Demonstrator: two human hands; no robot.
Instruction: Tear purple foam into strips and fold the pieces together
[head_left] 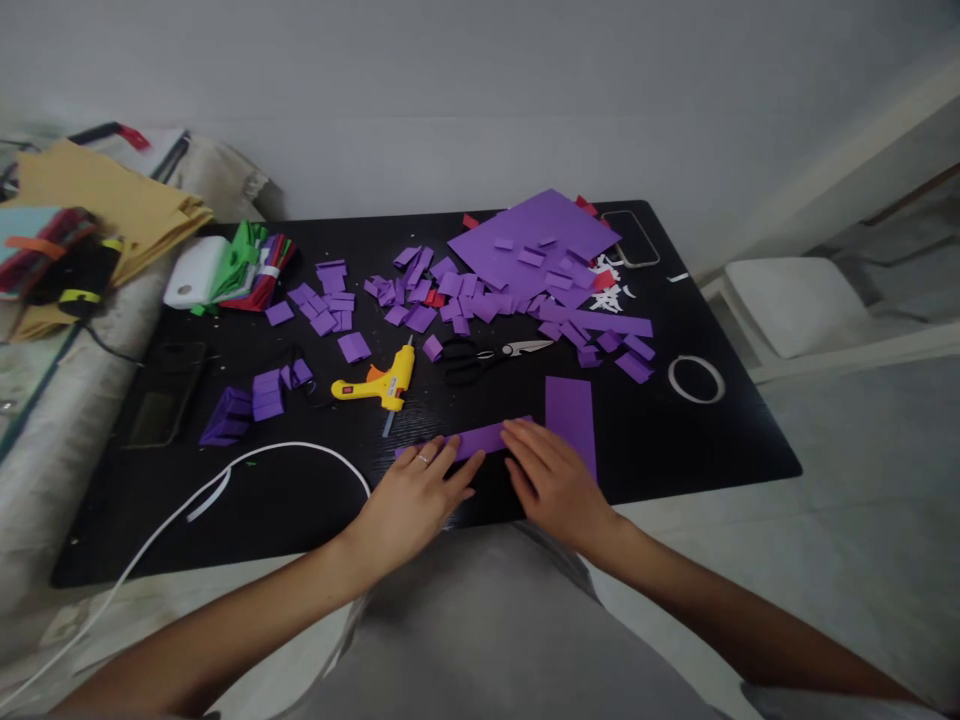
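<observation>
A long purple paper strip (481,439) lies near the table's front edge, under the fingertips of both hands. My left hand (424,490), with a ring on one finger, rests on the strip's left part with its fingers spread. My right hand (553,475) lies over the strip's right end, fingers stretched out and thumb apart. Beneath and beside the right hand is a wider purple paper piece (571,415). Beyond the hands lie a yellow glue gun (386,380) and black-handled scissors (495,355). The parts of the strip under my fingers are hidden.
Many small folded purple pieces (420,318) and a large purple sheet (532,235) cover the back of the black table (675,450). A tape ring (696,380) lies at right. A white cable (292,445) curves at left, near a phone (166,395) and bundled coloured paper (244,265).
</observation>
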